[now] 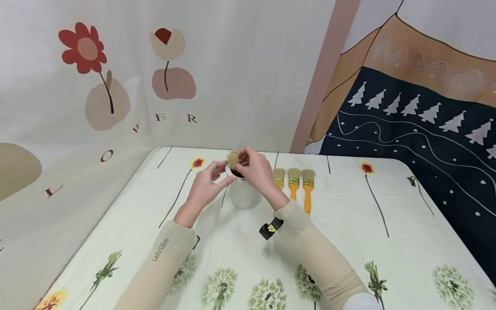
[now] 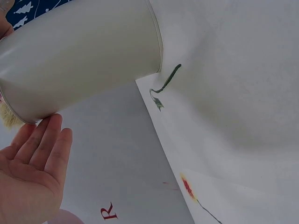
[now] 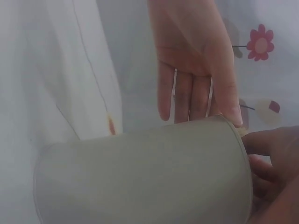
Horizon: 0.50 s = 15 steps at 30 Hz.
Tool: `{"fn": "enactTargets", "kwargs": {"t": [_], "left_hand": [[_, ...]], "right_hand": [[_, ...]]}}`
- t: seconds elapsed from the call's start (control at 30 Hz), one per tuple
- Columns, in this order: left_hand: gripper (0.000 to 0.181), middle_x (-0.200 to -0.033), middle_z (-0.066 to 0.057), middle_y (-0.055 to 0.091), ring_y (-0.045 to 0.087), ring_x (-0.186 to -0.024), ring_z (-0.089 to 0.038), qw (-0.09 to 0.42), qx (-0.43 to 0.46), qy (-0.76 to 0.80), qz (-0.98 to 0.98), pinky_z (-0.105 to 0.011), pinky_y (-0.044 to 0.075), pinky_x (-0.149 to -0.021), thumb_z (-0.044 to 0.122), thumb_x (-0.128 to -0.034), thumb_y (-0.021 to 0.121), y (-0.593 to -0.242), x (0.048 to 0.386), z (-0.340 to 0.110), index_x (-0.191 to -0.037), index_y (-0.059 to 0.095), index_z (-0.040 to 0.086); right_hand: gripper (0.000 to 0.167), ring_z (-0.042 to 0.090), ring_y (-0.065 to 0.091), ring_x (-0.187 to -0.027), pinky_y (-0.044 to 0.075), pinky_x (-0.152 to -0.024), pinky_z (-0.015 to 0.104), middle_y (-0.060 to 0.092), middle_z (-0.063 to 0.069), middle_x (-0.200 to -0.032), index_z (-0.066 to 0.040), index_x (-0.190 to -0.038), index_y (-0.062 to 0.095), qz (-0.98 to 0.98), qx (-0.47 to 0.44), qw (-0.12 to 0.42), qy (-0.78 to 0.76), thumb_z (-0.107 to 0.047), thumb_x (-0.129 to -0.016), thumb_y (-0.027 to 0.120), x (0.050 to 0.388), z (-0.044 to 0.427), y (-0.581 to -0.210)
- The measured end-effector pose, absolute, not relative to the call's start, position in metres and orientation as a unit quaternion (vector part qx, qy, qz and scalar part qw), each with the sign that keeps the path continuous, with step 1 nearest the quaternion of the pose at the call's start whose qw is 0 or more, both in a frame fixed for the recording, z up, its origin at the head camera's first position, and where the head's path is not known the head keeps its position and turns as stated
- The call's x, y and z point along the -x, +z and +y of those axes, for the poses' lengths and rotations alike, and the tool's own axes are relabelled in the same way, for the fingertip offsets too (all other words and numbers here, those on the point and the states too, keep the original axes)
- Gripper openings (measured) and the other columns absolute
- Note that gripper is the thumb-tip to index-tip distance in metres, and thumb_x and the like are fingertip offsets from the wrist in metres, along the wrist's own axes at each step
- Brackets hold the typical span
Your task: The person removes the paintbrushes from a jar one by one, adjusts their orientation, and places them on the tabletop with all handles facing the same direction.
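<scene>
A pale cylindrical container (image 1: 245, 196) stands on the table, its dark opening partly covered by the hands. My left hand (image 1: 205, 185) touches the rim with thumb and nearly straight fingers; in the left wrist view these fingers (image 2: 49, 140) reach the container's edge (image 2: 84, 60). At the opening, my right hand (image 1: 257, 170) holds a brush with its pale bristles (image 1: 232, 158) pointing up; the handle is hidden. The right wrist view has the container (image 3: 140, 172) between the camera and part of the right hand (image 3: 275, 163), with the left hand (image 3: 196, 60) above.
Three brushes with orange handles (image 1: 308, 198) lie side by side right of the container, bristles toward the back, partly behind my right forearm. The table (image 1: 240, 254) has a flower-print cover. Printed curtains (image 1: 248, 77) hang behind and to the left.
</scene>
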<state>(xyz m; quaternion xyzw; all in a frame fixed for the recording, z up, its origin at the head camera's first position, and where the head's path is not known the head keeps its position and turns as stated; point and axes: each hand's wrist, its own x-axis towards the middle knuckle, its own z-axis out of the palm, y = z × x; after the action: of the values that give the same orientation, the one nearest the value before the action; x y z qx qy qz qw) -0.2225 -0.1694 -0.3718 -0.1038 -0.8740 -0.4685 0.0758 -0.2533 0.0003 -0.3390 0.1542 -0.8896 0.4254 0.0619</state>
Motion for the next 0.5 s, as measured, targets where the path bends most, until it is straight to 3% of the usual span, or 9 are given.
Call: {"fn": "enactTargets", "kwargs": {"t": [0.5], "left_hand": [[0.058,-0.141,-0.016,0.060,0.058,-0.132,-0.028,0.069,0.096,-0.466,-0.877,-0.043,0.049,-0.112,0.034,-0.0913,0.073,-0.3724,0.2241,-0.1693,-0.140,0.054,0.008]], "right_hand": [[0.025,0.030,0.071,-0.101,0.062,-0.084,0.036,0.066,0.015,-0.112,-0.005,-0.116,0.062,-0.827,-0.157,0.060,0.536,-0.012,-0.093,0.070,0.2581,0.0095,-0.3341]]}}
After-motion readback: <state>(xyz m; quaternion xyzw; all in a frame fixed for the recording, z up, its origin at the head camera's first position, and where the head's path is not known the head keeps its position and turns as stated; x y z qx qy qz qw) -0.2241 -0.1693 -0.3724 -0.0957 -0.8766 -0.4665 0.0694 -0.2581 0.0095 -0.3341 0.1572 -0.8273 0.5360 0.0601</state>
